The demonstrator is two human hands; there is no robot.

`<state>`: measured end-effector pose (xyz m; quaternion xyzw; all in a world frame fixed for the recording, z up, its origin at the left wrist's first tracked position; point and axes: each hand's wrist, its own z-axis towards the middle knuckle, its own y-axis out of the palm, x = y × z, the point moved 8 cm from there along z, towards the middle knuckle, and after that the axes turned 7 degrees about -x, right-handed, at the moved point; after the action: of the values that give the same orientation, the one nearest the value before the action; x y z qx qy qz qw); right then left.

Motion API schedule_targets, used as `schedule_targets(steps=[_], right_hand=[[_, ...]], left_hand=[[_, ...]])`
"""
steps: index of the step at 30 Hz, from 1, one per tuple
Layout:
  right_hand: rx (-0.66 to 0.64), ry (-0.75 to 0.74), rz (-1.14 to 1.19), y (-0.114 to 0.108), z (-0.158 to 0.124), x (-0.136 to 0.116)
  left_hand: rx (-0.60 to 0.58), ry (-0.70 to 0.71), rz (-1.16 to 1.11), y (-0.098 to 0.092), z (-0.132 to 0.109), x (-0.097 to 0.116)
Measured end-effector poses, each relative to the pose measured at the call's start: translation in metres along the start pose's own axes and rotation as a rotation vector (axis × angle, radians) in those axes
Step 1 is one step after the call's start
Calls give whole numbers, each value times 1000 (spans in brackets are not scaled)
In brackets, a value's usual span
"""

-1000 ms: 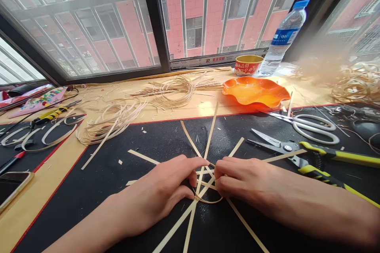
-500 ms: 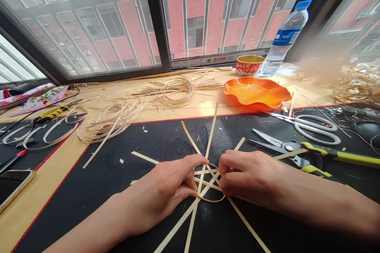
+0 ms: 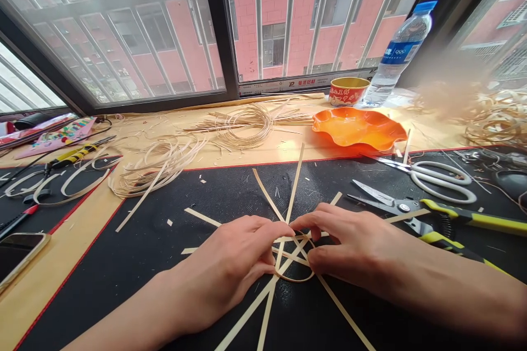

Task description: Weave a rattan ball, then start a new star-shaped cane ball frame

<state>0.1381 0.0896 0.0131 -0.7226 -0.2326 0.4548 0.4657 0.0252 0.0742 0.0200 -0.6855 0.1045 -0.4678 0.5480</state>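
Observation:
Pale flat strips cross one another in a star on the black mat, their ends fanning outward. A thin ring of the same material runs around the crossing. My left hand pinches the ring and strips at the left side, thumb below and index finger above. On the right side, my right hand has its index fingertip at the top of the ring, close to the left fingertip, and its thumb at the ring's right edge. These fingers are apart, curved over the strips; what lies beneath them is partly hidden.
Pruning shears and white-handled scissors lie at the right. Behind are an orange wavy dish, a red tin and a water bottle. Strip coils and a phone are at the left.
My right index finger has reached out leftward to the top of the ring, and its fingers have spread from a closed pinch. My left hand has stayed nearly in place. The view has shifted slightly.

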Motion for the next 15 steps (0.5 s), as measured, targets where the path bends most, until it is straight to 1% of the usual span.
schedule_targets(steps=[3,8,11,15], right_hand=[[10,-4,-20,-2,0,-2],[28,-14,99,-4,-1,-2],[45,4,156,-4,-3,1],[38,12,157,-3,-3,3]], left_hand=[[1,5,6,-1,1,1],[6,2,12,-1,0,0],[9,6,12,0,-1,-1],[-1,-1,14,2,-2,-3]])
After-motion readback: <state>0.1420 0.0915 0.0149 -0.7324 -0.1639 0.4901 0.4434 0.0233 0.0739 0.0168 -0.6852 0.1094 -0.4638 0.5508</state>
